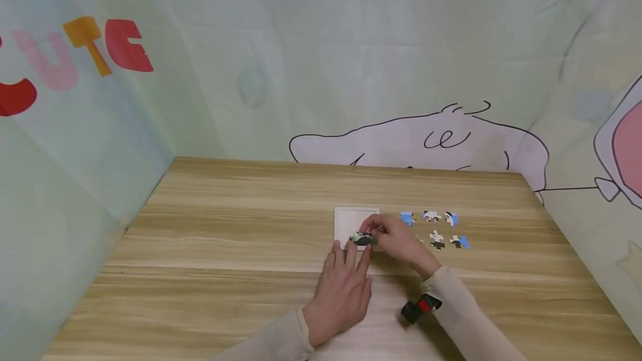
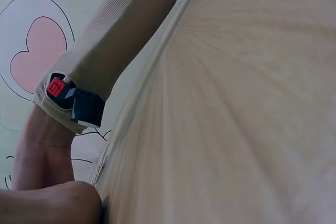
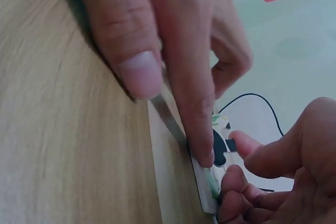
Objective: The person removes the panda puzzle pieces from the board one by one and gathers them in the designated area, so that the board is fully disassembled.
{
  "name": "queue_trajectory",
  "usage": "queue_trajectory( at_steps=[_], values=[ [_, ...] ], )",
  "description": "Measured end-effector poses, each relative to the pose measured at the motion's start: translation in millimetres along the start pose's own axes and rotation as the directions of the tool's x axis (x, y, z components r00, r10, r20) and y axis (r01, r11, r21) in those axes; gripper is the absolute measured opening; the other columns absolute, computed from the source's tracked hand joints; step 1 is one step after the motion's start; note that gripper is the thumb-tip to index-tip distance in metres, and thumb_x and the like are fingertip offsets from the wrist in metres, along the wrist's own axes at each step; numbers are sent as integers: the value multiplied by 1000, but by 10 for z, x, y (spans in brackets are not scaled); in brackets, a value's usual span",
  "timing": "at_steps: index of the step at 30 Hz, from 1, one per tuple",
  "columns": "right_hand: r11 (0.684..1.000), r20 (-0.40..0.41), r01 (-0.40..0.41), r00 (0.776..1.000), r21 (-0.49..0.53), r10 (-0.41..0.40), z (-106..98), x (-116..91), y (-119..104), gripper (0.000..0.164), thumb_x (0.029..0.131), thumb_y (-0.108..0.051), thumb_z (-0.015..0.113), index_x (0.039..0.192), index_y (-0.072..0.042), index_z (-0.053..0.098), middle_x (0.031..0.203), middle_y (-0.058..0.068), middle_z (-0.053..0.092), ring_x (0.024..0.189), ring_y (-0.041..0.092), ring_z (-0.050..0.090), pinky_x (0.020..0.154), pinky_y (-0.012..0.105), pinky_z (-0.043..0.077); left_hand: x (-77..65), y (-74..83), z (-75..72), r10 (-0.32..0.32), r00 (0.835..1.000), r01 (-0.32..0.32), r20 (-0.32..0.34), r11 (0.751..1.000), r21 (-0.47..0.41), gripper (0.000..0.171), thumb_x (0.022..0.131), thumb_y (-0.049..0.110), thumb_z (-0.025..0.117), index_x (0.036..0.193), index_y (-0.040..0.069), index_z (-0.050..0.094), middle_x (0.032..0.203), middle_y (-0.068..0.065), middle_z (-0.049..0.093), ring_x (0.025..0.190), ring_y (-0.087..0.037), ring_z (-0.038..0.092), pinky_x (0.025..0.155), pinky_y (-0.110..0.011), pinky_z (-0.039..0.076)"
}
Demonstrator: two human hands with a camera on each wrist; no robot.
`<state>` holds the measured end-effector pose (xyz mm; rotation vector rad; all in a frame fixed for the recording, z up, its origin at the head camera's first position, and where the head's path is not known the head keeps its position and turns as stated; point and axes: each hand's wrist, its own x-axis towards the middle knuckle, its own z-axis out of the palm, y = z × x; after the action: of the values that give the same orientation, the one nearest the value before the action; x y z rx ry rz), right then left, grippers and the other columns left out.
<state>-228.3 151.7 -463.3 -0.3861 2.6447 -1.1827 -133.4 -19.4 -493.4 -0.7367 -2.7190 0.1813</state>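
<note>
A shallow white puzzle tray (image 1: pixel 346 218) lies on the table, with black, white and green panda puzzle pieces (image 1: pixel 361 239) along its near side. My left hand (image 1: pixel 341 288) reaches in from the near side, its fingers extended onto the tray's near edge and the pieces. At the right part of the tray, my right hand (image 1: pixel 398 240) bends its fingers and pinches a puzzle piece (image 3: pixel 231 145) with a dark tab. In the right wrist view, its thumb (image 3: pixel 247 148) touches that tab, while part of the piece is hidden. The left wrist view shows neither tray nor pieces.
Right of the tray, loose puzzle pieces lie in two rows, among them a panda-face piece (image 1: pixel 431 216) and a blue-edged piece (image 1: pixel 460 241). My right forearm carries a black wrist camera (image 1: pixel 418 309) above the wooden table (image 1: pixel 225 238). A printed cloth (image 1: pixel 225 71) hangs behind.
</note>
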Motion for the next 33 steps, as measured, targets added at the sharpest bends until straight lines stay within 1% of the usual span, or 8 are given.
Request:
queue_trajectory(
  at_steps=[3,7,12,16,19,24,29,33],
  values=[
    [997,16,10,1000,71,-11,-17,-20,15,19,98,0,57,103,-9,74,98,7,71,82,16,61,74,31,48,13,3,17,-1,1000,2,25,1000,-26,59,106,46,50,156,14,55,140,-19,57,126,-45,60,106,-46,50],
    [994,-4,37,999,98,-36,0,-22,48,10,100,-5,66,104,-8,74,101,10,75,84,16,66,74,29,51,34,-10,28,-14,998,18,56,997,-71,58,106,46,49,154,15,56,139,-17,57,129,-46,58,104,-46,51],
    [986,-118,-10,993,168,30,-64,-83,80,7,101,-7,70,106,-7,75,100,10,76,84,17,62,70,25,49,53,-25,20,-21,998,27,59,994,-104,58,105,45,51,156,17,55,135,-14,58,126,-43,58,98,-44,51],
    [985,-217,-10,975,172,48,-363,-259,176,13,100,-7,73,111,-2,75,100,13,77,83,14,63,71,23,51,60,-23,16,-19,998,25,58,993,-112,59,105,45,51,158,18,53,131,-13,59,124,-41,58,96,-43,51],
    [988,-232,-13,972,154,49,-648,-446,337,19,100,-7,74,115,3,75,107,18,78,86,6,66,74,21,53,66,-24,19,-20,998,27,65,994,-106,60,105,44,50,158,17,52,132,-13,59,125,-41,58,98,-44,51],
    [990,-158,-133,978,52,140,-954,-763,627,17,101,-7,71,114,1,78,110,13,78,87,4,62,73,22,51,72,-33,28,-15,997,22,77,996,-90,60,105,45,50,159,17,51,135,-13,59,126,-41,58,100,-45,51],
    [985,-95,-142,986,-94,133,-977,-922,825,10,97,-5,73,103,-3,80,102,8,78,83,10,59,68,23,48,66,-40,48,-16,997,23,75,995,-95,60,105,44,50,159,17,52,135,-13,60,126,-43,58,100,-46,51],
    [975,-129,-127,986,-184,104,-926,-950,881,8,96,-7,73,101,-8,79,99,4,76,82,11,57,69,23,46,70,-34,55,-10,998,17,66,994,-107,60,105,43,50,159,16,51,135,-13,60,126,-43,57,99,-47,51]
  ],
)
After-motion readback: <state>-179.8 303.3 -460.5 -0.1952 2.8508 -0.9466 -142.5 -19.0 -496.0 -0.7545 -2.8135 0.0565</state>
